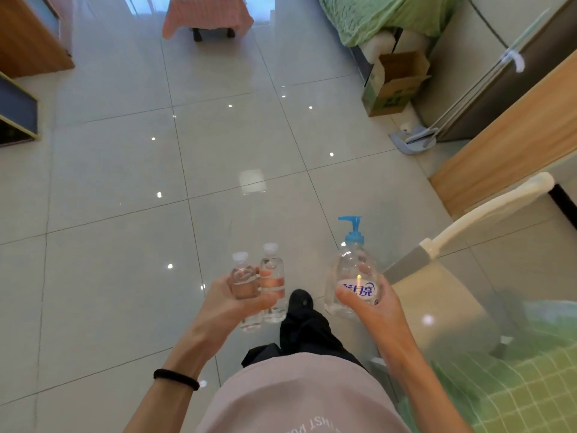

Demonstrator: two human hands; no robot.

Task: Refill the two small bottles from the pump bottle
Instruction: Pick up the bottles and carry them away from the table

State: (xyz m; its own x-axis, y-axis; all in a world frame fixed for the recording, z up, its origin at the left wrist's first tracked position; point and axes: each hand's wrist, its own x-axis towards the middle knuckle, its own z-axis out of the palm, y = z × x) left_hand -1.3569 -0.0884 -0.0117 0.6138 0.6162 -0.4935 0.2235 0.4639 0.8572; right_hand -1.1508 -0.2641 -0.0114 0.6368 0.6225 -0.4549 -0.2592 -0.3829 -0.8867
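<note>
Small bottles (259, 282), both pinched side by side in left fingers (268, 303), could slip; right fingers (343, 296) wrap pump bottle (352, 276).

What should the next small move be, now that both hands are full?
Probably set the two small bottles down on a surface first. The left hand grips both, caps on, and the right hand holds the pump bottle, so no hand is free to uncap or pump.
</note>
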